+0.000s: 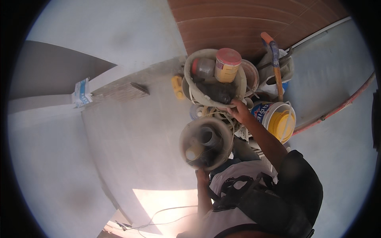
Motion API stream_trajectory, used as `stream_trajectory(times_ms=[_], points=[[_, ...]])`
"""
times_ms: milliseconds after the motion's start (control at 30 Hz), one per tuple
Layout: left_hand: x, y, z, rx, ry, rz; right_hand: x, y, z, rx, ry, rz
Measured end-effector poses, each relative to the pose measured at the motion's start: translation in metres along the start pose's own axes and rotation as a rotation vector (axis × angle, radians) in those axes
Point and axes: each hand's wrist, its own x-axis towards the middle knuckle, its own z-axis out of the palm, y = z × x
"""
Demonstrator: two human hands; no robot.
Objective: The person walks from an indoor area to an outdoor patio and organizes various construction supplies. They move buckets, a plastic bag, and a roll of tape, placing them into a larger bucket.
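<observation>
A pale round bucket (pixel 226 137) is close in front of me, with a grey pipe piece (pixel 208 137) and a bottle-like thing with a pale cap (pixel 193 153) inside. My left hand (pixel 202 175) grips it at the near rim; most of the fingers are hidden behind it. Beyond stands a larger pale bucket (pixel 188 77). It holds a clear jar with a red lid (pixel 204 67), a yellow-and-white tub with a red lid (pixel 226 69) and a dark bag-like bundle (pixel 218 92). My right hand (pixel 239 112) is closed on its near rim.
To the right are a white bucket with a yellow container (pixel 282 123) inside and an orange-and-blue handle (pixel 274 59) leaning over a whitish sack (pixel 287 73). A yellow object (pixel 177 87) sits left of the far bucket. A cable (pixel 170 209) trails across the sunlit floor.
</observation>
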Motion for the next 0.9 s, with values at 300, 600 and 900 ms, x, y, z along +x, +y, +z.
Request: stream_trajectory(times_ms=[300,600,900], points=[[0.027,0.041,-0.103,-0.416,-0.093,-0.065,-0.18,-0.174,-0.012,-0.645,0.2,0.306],[0.065,-0.002,-0.136,-0.85,-0.252,-0.173,-0.276,-0.17,0.016,0.362,0.858,0.5],[0.095,-0.057,-0.143,-0.542,-0.436,0.27,-0.352,-0.183,0.067,0.297,1.001,0.587]])
